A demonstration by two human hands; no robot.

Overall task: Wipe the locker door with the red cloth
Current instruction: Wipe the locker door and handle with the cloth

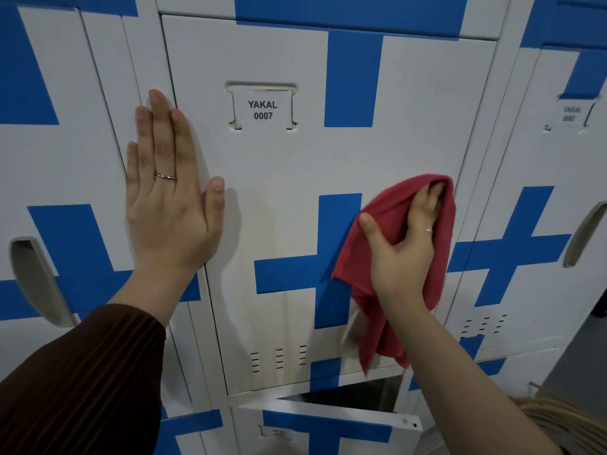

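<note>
Red cloth (387,231), blue-crossed white locker door (295,159)

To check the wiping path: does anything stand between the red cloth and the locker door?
Nothing visible does. The right hand holds the red cloth against the locker door; the left hand rests at its left edge.

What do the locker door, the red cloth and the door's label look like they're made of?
Locker door: probably painted sheet metal, matte white with blue blocks; the punched vent slots suggest it. Red cloth: soft fabric, maybe microfibre; it drapes in limp folds. Label: likely white paper or card, flat with black print.
</note>
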